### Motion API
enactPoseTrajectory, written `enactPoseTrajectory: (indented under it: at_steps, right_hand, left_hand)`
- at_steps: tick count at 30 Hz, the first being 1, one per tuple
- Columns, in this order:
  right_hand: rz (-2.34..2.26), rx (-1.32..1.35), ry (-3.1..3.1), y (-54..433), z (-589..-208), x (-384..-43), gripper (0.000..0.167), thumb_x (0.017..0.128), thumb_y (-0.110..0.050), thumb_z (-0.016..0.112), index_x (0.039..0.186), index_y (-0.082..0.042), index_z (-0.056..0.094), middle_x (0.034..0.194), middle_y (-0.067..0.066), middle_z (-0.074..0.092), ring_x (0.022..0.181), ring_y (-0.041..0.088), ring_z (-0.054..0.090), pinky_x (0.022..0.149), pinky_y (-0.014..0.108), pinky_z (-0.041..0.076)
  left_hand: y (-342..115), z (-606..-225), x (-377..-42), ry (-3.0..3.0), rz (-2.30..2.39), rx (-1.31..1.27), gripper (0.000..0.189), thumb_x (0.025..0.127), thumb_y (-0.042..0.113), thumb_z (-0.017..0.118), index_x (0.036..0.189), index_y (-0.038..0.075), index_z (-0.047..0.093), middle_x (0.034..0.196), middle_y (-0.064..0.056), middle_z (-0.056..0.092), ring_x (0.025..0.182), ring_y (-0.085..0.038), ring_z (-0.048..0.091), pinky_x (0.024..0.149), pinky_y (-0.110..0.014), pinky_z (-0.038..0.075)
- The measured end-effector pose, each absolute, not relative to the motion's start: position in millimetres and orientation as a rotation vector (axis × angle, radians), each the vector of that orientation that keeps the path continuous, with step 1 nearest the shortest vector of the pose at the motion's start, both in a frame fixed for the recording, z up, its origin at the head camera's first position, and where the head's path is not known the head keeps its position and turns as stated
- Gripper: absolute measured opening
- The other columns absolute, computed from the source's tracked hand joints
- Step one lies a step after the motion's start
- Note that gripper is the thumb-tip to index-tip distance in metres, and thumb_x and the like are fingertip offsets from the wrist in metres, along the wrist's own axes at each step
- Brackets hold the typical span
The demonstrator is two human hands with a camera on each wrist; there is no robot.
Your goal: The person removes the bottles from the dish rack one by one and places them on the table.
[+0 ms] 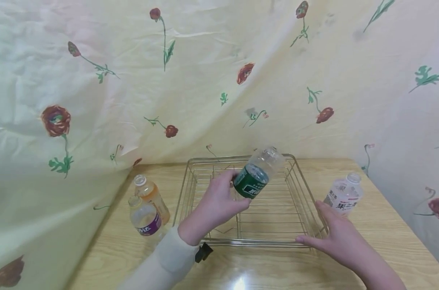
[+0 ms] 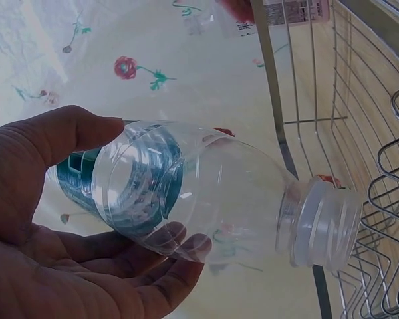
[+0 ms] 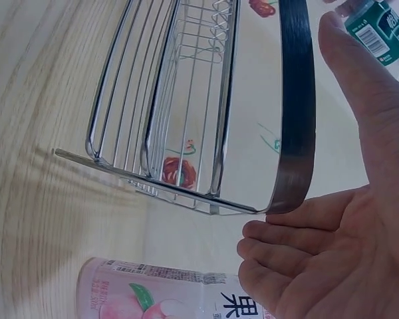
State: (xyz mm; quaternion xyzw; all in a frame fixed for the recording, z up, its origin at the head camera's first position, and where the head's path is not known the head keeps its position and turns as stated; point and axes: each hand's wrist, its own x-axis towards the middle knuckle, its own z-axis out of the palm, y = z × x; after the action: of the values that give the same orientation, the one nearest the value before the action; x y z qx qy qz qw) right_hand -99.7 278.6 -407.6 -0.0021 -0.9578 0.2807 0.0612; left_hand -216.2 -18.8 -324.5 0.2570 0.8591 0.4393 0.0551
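My left hand [image 1: 223,199] grips a clear plastic bottle with a green label [image 1: 251,181] above the wire dish rack [image 1: 255,242]. In the head view the bottle is tilted, its neck toward the upper right. The left wrist view shows the thumb on one side of the bottle [image 2: 233,193] and the fingers under the other; its mouth has no cap. My right hand [image 1: 335,237] is spread at the rack's front right corner, fingertips right at the rim in the right wrist view. Beside those fingers stands a bottle with a pink peach label [image 3: 166,292].
Left of the rack stand an orange-tinted bottle [image 1: 155,197] and a bottle with a purple label [image 1: 147,219]. A small black object [image 1: 203,253] is at the rack's front edge. Flowered cloth [image 1: 205,80] hangs behind and beside the wooden table [image 1: 277,266].
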Motion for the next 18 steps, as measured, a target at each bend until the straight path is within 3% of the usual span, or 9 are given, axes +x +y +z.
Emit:
enactPoseTrajectory:
  at_steps: [9, 18]
  right_hand:
    - [0.833, 0.002, -2.899, 278.4, -399.7, -100.3, 0.116, 0.078, -0.061, 0.081, 0.151, 0.013, 0.031, 0.148, 0.039, 0.037, 0.130, 0.060, 0.036, 0.098, 0.076, 0.035]
    - [0.860, 0.057, -2.825, 274.5, -387.1, -100.0, 0.108, 0.079, -0.055, 0.084, 0.152, 0.006, 0.035, 0.148, 0.035, 0.040, 0.128, 0.059, 0.041, 0.093, 0.076, 0.039]
  left_hand:
    - [-20.1, -327.4, -213.9, 2.621, 1.283, 0.803, 0.063, 0.078, 0.019, 0.087, 0.132, 0.006, 0.059, 0.116, 0.004, 0.062, 0.110, -0.017, 0.057, 0.099, -0.046, 0.049]
    - [-21.3, -327.0, -210.8, 2.638, 1.254, 0.832, 0.067, 0.078, 0.016, 0.087, 0.136, 0.004, 0.056, 0.118, 0.001, 0.062, 0.110, -0.017, 0.058, 0.099, -0.043, 0.050]
